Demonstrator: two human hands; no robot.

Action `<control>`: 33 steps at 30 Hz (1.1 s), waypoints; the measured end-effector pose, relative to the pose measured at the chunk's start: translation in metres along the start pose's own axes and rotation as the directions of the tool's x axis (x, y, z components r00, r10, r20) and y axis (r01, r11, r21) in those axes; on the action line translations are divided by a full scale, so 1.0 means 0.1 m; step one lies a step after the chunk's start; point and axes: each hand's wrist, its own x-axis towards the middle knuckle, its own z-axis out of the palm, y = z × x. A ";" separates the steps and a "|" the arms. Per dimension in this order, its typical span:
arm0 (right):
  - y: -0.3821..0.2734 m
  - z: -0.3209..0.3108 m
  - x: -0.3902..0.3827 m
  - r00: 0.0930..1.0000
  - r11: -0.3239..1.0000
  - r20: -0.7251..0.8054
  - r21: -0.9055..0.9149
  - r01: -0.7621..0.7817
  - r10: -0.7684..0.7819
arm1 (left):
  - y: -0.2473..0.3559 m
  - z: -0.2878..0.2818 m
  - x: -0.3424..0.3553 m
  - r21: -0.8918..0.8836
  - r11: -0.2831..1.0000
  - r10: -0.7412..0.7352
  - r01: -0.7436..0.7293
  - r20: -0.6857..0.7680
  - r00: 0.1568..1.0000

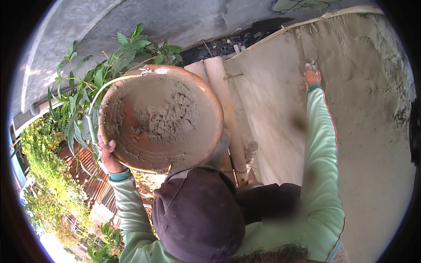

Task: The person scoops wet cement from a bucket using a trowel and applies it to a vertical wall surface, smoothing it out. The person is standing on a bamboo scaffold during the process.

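My left hand (112,155) grips the lower left rim of a round orange basin (215,103), thumb inside and fingers around the outside. Grey wet mortar (173,114) lies in a rough heap in the basin and smears its walls. Away to the right, my right arm stretches up in a pale green sleeve. My right hand (312,76) is closed on a mortar-coated trowel (309,48), its flat blade against the grey plastered wall (280,70). The trowel's handle is hidden in my fingers. Right of it, the plaster (359,65) looks wetter and rougher.
Pale bamboo poles (226,105) run beside the basin. A leafy plant (98,76) crowds the basin's left side, with a pale bent tube (94,109) there. A dark cap (199,215) blocks the lower middle. Rusty corrugated sheets (94,179) and greenery appear far below left.
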 end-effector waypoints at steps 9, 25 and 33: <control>-0.19 -0.03 -0.51 0.959 0.902 -0.024 -0.347 0.258 -0.284 | 0.00 0.03 0.01 -0.034 0.999 -0.017 0.019 0.050 0.999; -0.95 -1.56 -1.72 0.969 0.868 -0.167 0.437 0.236 -0.180 | -0.09 -0.12 0.08 -0.002 1.000 -0.030 0.030 0.053 0.998; -0.86 -2.15 -2.09 0.932 0.752 -0.263 0.553 0.358 -0.251 | -0.09 -0.15 0.08 -0.003 1.000 -0.027 0.027 0.082 0.996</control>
